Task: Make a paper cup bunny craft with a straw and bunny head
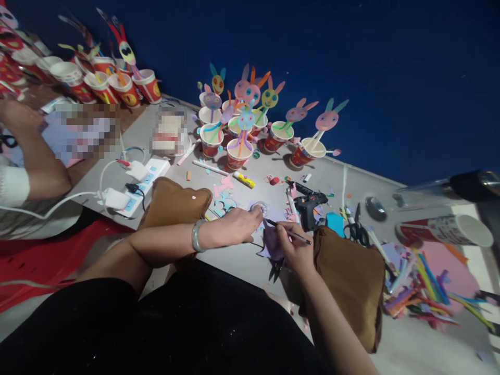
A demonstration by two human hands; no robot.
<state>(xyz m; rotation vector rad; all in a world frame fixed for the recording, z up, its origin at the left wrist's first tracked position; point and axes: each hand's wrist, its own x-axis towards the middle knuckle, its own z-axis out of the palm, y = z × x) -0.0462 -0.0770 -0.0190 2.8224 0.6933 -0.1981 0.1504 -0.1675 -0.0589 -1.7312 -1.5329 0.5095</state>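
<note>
My right hand [296, 247] grips a dark pen [300, 238], its tip pointing left toward my other hand. The fingers of my left hand [238, 225], with a bangle at the wrist, are closed at the edge of a small round clear disc [262, 207] on the table. A piece of purple paper [272, 244] with a jagged edge lies between my hands. Beside the left hand are light blue paper scraps [224, 204]. A black glue gun [308, 208] rests just beyond the right hand.
Paper cups [239, 155] with paper rabbit figures stand along the blue wall. Brown cushions [175, 203] flank my arms. Black-handled scissors [357, 232], a tipped cup [445, 230] and coloured strips [425, 284] lie right. A power strip [150, 177] and another person's arm [39, 151] are left.
</note>
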